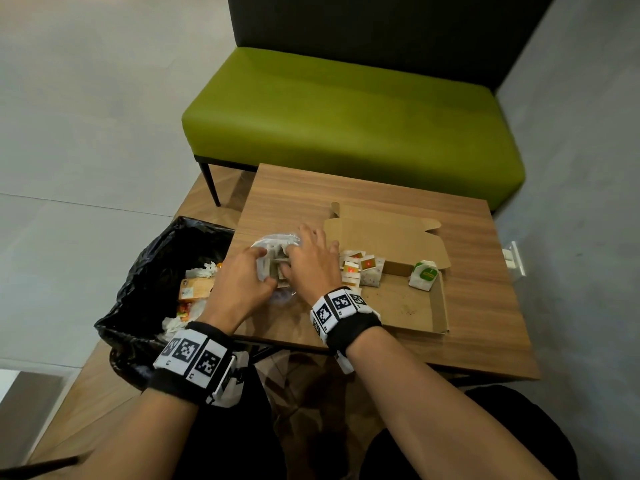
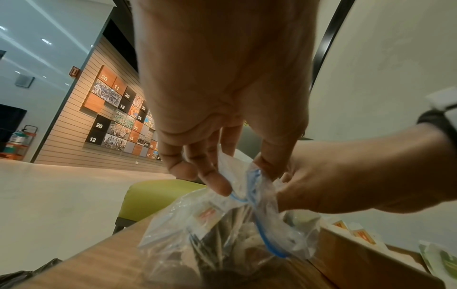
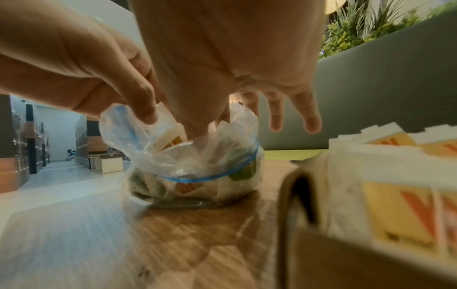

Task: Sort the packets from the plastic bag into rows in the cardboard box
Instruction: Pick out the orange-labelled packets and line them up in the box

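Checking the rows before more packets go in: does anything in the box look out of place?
The green-label packet stands alone, tilted, apart from the orange-label packets bunched at the cardboard box's left end.

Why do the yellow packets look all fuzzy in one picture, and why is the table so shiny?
In the right wrist view the yellow packets in the cardboard box sit too near the camera, so they blur; the table mirrors room light as pale glare. In the left wrist view the plastic bag is smeared and the walls bend from the wide lens. The head view is sharper.
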Action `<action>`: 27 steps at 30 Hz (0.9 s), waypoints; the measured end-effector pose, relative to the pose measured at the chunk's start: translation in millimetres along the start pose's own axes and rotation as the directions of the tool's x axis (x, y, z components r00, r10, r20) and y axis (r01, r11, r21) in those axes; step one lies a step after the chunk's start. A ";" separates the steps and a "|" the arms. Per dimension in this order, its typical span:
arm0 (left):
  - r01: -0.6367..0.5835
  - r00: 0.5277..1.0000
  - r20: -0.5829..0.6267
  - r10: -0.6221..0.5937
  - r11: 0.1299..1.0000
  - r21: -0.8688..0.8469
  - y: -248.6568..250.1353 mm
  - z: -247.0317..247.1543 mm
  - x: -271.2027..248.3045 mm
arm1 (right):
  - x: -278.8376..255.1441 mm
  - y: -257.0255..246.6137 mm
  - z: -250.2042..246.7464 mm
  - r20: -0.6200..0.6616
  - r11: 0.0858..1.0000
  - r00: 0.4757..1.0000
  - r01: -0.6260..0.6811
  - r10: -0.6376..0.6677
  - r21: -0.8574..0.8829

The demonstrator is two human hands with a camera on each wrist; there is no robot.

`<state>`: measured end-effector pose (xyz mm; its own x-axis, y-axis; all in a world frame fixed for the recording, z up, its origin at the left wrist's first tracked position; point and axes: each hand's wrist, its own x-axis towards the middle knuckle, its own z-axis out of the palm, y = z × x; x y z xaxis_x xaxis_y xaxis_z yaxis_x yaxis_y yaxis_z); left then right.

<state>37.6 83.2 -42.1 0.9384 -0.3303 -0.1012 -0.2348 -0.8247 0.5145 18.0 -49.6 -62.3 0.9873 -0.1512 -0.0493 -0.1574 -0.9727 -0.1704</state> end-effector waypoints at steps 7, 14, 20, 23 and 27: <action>0.012 1.000 0.007 -0.012 1.000 -0.003 1.5 0.0 -0.6 | -3.3 -0.4 -0.6 0.097 0.999 0.994 0.042 -0.041 -0.004; -0.002 1.000 0.016 0.002 0.999 0.038 1.0 1.7 -0.9 | -7.4 -2.2 -1.6 0.155 1.000 0.988 0.012 -0.009 -0.023; -0.024 0.999 0.041 0.022 0.998 0.056 0.1 0.1 -0.4 | -7.8 -6.2 2.4 0.089 0.997 0.995 -0.031 0.037 -0.075; -0.036 0.999 0.037 0.034 0.999 0.036 -0.1 -0.5 -0.7 | -7.4 -3.6 4.8 0.075 0.998 0.996 -0.043 0.047 -0.055; -0.010 1.000 0.008 0.010 1.000 -0.012 0.4 -1.6 -0.2 | -8.6 5.9 4.4 0.017 0.996 1.000 -0.019 0.018 0.081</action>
<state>37.8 83.7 -40.5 0.9339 -0.3424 -0.1027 -0.2413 -0.8157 0.5258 8.5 -53.2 -67.2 0.9838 -0.1655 -0.0694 -0.1778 -0.9521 -0.2490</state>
